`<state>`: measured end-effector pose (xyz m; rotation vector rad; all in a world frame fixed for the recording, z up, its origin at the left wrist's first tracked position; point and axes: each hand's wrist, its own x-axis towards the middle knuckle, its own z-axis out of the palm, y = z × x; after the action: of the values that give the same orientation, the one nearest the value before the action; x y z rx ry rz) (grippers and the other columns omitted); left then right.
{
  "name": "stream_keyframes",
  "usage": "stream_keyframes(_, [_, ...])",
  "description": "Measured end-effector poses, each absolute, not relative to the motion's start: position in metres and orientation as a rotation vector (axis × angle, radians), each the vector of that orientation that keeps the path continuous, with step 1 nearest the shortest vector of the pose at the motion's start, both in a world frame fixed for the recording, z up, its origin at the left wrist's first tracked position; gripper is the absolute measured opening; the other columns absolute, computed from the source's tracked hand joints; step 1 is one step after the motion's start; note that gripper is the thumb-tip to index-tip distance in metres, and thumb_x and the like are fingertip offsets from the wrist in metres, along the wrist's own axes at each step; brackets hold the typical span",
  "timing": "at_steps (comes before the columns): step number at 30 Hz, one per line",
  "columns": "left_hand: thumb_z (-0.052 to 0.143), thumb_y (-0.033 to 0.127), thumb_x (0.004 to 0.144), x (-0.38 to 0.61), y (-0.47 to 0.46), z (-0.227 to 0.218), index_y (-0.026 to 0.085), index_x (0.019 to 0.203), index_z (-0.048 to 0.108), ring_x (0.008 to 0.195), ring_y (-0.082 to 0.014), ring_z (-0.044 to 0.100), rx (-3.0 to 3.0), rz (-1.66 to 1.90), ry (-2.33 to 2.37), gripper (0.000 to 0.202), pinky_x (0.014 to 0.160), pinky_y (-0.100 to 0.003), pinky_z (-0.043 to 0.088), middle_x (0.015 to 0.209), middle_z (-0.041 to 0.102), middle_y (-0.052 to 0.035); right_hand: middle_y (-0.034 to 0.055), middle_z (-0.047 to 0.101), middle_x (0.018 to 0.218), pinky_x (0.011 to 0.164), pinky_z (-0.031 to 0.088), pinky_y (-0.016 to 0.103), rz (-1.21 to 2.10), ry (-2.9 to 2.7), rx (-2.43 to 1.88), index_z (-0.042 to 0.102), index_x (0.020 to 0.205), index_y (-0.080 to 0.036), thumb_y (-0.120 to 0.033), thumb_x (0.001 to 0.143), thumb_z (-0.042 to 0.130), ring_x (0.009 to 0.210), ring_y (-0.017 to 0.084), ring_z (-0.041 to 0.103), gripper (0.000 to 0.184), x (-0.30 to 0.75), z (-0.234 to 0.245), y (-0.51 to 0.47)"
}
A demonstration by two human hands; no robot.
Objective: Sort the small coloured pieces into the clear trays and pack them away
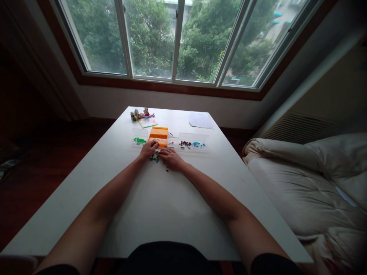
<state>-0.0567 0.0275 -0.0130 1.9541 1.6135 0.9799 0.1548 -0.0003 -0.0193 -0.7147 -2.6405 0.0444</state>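
Note:
My left hand (pixel 149 148) is at the front left corner of an open orange box (pixel 159 132) with small orange pieces in it. Its fingers are pressed together; anything between them is too small to make out. Just below lies a loose pile of small mixed pieces (pixel 155 157) in blue, green, yellow and dark colours. My right hand (pixel 172 159) lies low over the right side of this pile, fingers stretched out toward the left hand. One dark piece (pixel 167 170) sits apart, nearer to me.
Clear boxes flank the orange one: green pieces (pixel 140 140) left, brown pieces (pixel 185 144) and blue pieces (pixel 198 144) right. Small toy figures (pixel 136 114), a pastel card (pixel 148 122) and paper sheets (pixel 200 119) lie farther back on the white table (pixel 160 214). A sofa (pixel 286 191) stands right.

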Motion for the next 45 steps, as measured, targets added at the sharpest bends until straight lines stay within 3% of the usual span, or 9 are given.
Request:
stream_keyframes(10, [0.043,0.038,0.096,-0.050,0.024,-0.012,0.018,0.096,0.072,0.086,-0.0182,0.066,1.933,0.985,1.592,0.034,0.075,-0.026,0.050,0.092,0.074,-0.0042,0.0096,0.061,0.140,0.123,0.022,0.050,0.027,-2.581,-0.749,0.062,0.138,-0.026,-0.019,0.100,0.050,0.141,0.024,0.045,0.040,0.164,-0.014,-0.002])
stream_keyframes(14, [0.049,0.036,0.095,-0.047,0.021,-0.014,0.019,0.101,0.073,0.092,-0.0200,0.065,2.123,0.934,1.506,0.029,0.084,-0.031,0.051,0.100,0.073,-0.0065,0.0103,0.060,0.141,0.123,0.022,0.051,-0.027,-2.397,-0.897,0.058,0.141,-0.024,-0.019,0.102,0.044,0.140,0.024,0.046,0.042,0.186,0.000,0.004])
stream_keyframes(18, [0.054,0.038,0.095,-0.041,0.017,-0.019,0.020,0.109,0.073,0.109,-0.0243,0.063,2.336,0.842,1.323,0.030,0.099,-0.038,0.049,0.115,0.070,-0.0091,0.0128,0.059,0.139,0.122,0.028,0.050,-0.133,-2.062,-1.135,0.059,0.140,-0.020,-0.020,0.103,0.038,0.138,0.026,0.047,0.043,0.218,0.007,0.018])
stream_keyframes(22, [0.057,0.045,0.094,-0.031,0.013,-0.024,0.024,0.122,0.069,0.121,-0.0270,0.058,2.426,0.770,1.191,0.036,0.107,-0.043,0.046,0.130,0.064,-0.0102,0.0162,0.059,0.137,0.118,0.032,0.052,-0.258,-1.741,-1.324,0.061,0.136,-0.015,-0.023,0.104,0.031,0.134,0.028,0.049,0.045,0.242,0.005,0.032])
stream_keyframes(29, [0.056,0.053,0.096,-0.021,-0.002,-0.013,0.024,0.132,0.064,0.132,-0.0282,0.051,2.535,0.656,0.965,0.047,0.113,-0.043,0.042,0.142,0.057,-0.0122,0.0177,0.060,0.134,0.116,0.034,0.052,-0.314,-1.683,-1.382,0.062,0.133,-0.013,-0.024,0.104,0.030,0.130,0.028,0.050,0.044,0.263,0.010,0.039])
stream_keyframes(36, [0.068,0.063,0.084,-0.012,-0.022,-0.002,0.030,0.148,0.051,0.143,-0.0347,0.038,2.721,0.424,0.821,0.074,0.120,-0.051,0.033,0.157,0.043,-0.0107,0.0157,0.066,0.124,0.111,0.039,0.047,-0.328,-1.629,-1.369,0.067,0.121,-0.014,-0.024,0.102,0.035,0.120,0.027,0.057,0.039,0.282,0.010,0.033])
stream_keyframes(41, [0.055,0.049,0.096,-0.004,-0.022,-0.007,0.028,0.143,0.055,0.135,-0.0298,0.047,2.783,0.448,0.938,0.051,0.115,-0.047,0.039,0.149,0.051,-0.0095,0.0136,0.071,0.111,0.102,0.044,0.044,-0.310,-1.547,-1.393,0.071,0.108,-0.015,-0.024,0.098,0.041,0.108,0.027,0.062,0.032,0.292,0.000,0.039])
stream_keyframes(45, [0.054,0.042,0.097,-0.008,-0.016,-0.007,0.025,0.135,0.061,0.124,-0.0288,0.053,2.781,0.537,1.172,0.042,0.108,-0.045,0.044,0.138,0.058,-0.0106,0.0120,0.071,0.106,0.099,0.045,0.043,-0.265,-1.533,-1.336,0.070,0.102,-0.017,-0.023,0.097,0.042,0.104,0.026,0.063,0.030,0.296,-0.001,0.041])
